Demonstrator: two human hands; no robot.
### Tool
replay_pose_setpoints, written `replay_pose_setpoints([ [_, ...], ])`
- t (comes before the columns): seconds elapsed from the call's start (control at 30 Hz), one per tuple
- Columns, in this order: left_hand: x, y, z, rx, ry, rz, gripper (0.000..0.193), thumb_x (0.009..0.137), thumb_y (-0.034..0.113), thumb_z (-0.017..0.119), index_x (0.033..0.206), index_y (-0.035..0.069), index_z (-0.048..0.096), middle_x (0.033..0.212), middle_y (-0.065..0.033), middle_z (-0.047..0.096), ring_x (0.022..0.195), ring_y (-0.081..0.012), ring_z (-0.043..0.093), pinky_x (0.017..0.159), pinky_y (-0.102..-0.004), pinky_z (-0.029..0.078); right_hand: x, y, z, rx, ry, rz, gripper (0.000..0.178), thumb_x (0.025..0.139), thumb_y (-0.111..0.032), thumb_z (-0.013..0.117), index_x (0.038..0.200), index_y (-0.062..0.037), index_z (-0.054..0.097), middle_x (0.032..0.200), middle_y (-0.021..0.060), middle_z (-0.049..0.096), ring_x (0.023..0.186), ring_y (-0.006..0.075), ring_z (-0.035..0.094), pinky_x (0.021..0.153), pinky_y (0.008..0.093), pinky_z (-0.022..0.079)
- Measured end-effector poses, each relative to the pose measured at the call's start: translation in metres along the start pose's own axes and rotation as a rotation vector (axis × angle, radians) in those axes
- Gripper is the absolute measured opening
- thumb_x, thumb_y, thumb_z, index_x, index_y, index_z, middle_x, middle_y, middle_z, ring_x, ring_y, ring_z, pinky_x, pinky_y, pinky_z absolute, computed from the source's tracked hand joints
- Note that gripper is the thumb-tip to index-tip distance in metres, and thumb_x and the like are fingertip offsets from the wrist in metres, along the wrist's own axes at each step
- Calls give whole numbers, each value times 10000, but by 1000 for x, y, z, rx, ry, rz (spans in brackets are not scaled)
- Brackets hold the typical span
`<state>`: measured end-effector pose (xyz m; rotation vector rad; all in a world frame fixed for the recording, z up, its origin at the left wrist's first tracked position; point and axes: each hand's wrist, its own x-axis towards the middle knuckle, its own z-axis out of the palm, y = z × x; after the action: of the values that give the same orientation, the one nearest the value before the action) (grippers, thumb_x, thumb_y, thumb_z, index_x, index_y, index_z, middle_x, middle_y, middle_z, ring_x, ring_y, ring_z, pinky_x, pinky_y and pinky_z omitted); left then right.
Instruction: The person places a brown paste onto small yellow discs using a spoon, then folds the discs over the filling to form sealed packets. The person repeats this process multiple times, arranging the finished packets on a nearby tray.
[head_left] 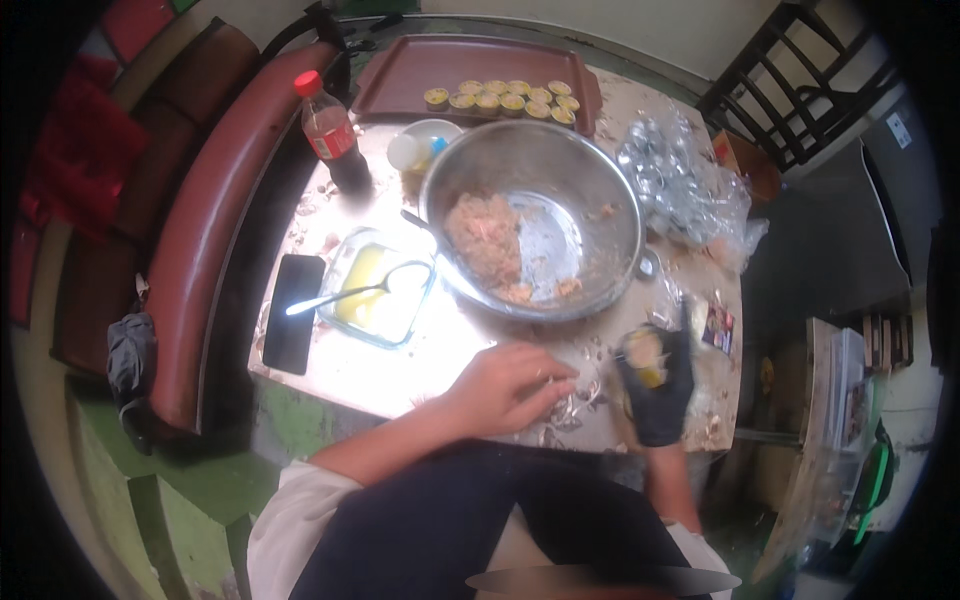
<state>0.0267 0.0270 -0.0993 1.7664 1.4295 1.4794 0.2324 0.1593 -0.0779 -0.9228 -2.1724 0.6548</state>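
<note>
A small round cup with a pale, lumpy filling and yellowish side (648, 360) sits in the black-gloved right hand (662, 398), whose fingers curl around it above the surface (405, 378). The bare left hand (510, 382) has its fingers loosely extended, thumb apart (whether it touches the surface, I cannot tell). Just beyond stands a wide, round, shiny metal bowl (612, 245) holding pinkish minced mixture (485, 232). Left of it is a clear glass dish (400, 340) with a metal spoon (335, 299); farther back, a brown rectangular tray (400, 70) carries similar filled cups (488, 103).
</note>
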Motion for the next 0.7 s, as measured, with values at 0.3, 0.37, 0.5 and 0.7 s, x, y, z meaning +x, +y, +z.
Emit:
replay_pose_setpoints([
  [0.3, -22, -21, -9, -50, -17, -59, 121, 933, 188, 742, 1002, 91, 765, 840, -95, 720, 787, -301, 700, 716, -399, 549, 311, 12, 35, -47, -295, -329, 549, 938, -206, 770, 1433, -66, 581, 1397, 173, 633, 1295, 274, 620, 1089, 396, 497],
  [0.37, -23, -23, -10, -42, -8, -69, 130, 921, 181, 754, 1014, 92, 767, 873, -92, 738, 807, -297, 710, 725, -399, 557, 381, 22, 94, -103, -424, -336, 544, 928, -234, 755, 1418, -58, 599, 1371, 192, 646, 1254, 304, 644, 1080, 383, 504],
  [0.5, -23, -29, -13, -48, 52, -69, 192, 881, 170, 815, 1061, 114, 776, 851, -94, 728, 785, -286, 712, 713, -387, 560, 472, 57, 198, -465, -396, -366, 500, 845, -281, 722, 1314, -110, 699, 1198, 184, 730, 1112, 365, 697, 985, 425, 551],
  [0.7, -29, -36, -13, 36, 31, -109, 176, 893, 195, 815, 1030, 97, 767, 883, -75, 754, 772, -265, 718, 707, -366, 563, 523, 93, 259, -727, -748, -250, 595, 987, -574, 484, 1402, -184, 657, 1454, 181, 602, 1364, 356, 556, 1174, 467, 374],
])
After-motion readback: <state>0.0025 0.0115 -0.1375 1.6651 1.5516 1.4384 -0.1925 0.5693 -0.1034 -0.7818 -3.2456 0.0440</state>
